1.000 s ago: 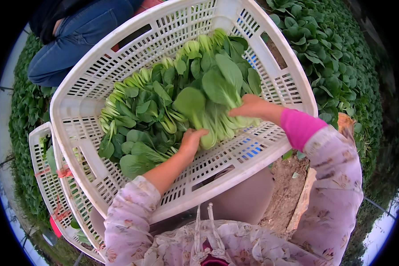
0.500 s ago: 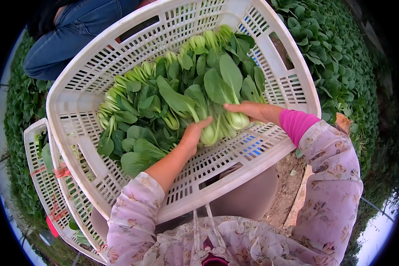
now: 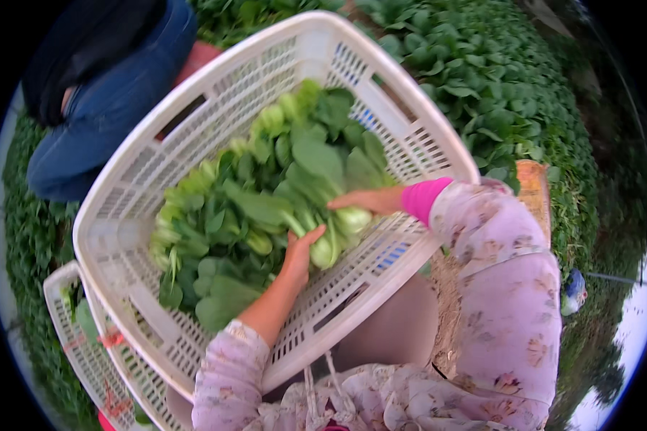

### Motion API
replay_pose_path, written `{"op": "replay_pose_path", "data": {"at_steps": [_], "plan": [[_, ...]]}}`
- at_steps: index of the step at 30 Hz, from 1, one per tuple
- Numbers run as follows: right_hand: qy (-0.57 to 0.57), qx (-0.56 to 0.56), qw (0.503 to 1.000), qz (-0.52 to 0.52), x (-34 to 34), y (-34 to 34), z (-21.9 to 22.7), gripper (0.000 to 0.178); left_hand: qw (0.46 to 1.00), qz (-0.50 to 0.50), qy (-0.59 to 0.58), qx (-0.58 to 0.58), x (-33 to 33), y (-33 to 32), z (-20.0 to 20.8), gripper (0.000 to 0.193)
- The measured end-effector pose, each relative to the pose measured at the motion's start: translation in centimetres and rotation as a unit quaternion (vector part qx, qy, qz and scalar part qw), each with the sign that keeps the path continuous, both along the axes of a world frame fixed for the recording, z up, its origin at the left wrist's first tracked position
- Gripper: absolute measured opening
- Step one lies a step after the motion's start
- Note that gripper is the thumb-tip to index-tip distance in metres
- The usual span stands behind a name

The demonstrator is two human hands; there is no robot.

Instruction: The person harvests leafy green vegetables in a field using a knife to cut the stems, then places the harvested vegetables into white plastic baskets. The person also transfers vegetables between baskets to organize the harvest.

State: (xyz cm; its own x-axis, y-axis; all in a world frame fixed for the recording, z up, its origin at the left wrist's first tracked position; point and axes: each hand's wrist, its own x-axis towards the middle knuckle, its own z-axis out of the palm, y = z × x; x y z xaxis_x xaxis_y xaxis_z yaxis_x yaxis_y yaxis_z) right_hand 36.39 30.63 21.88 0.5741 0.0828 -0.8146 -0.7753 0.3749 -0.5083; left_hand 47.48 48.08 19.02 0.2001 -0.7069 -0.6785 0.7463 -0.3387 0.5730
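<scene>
A large white slotted plastic crate (image 3: pixel 392 302) lies across my lap, tilted in view. Green bok choy (image 3: pixel 226 194) is layered inside it, with pale stem ends mostly along the far-left side. Near the crate's close wall, my left hand (image 3: pixel 300 253) closes around the left side of a cluster of bok choy heads (image 3: pixel 325 251), thumb on top. My right hand (image 3: pixel 372 200) grips the same cluster from the right, its thumb over the pale stalks. My fingers' undersides are hidden by the leaves and stems, and the picture is slightly blurred.
At the left, more white crates (image 3: pixel 86 337) with red ties stand against this one. A person in blue jeans (image 3: pixel 115 108) crouches beyond the far-left rim. Rows of growing leafy greens (image 3: pixel 474 79) stretch along the right; bare soil (image 3: pixel 447 316) shows beside my knee.
The view has turned, so the crate and the person sit lower and further left. Both hands stay on the bok choy at the crate's near side, with little change in grip.
</scene>
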Motion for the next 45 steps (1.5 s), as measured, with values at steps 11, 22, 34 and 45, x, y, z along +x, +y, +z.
{"op": "replay_pose_path", "data": {"at_steps": [11, 22, 34, 45], "plan": [[0.028, 0.095, 0.994, -0.039, 1.3, 1.1, 0.3, 0.055, 0.999, -0.045, 0.012, 0.000, 3.1, 2.5, -0.7, 0.051], [-0.027, 0.165, 0.975, -0.146, 2.3, 2.3, 7.4, 0.042, 0.992, 0.055, 0.058, -0.093, 4.1, 2.6, 6.8, 0.037], [-0.306, -0.041, 0.938, -0.160, -1.0, 7.7, 24.8, 0.051, 0.977, 0.039, -0.104, -0.180, 4.7, 10.1, 24.3, 0.076], [-0.477, -0.137, 0.867, -0.047, 20.1, 19.8, 33.2, 0.046, 0.864, 0.282, -0.268, -0.319, 16.9, 26.6, 32.7, 0.059]]}}
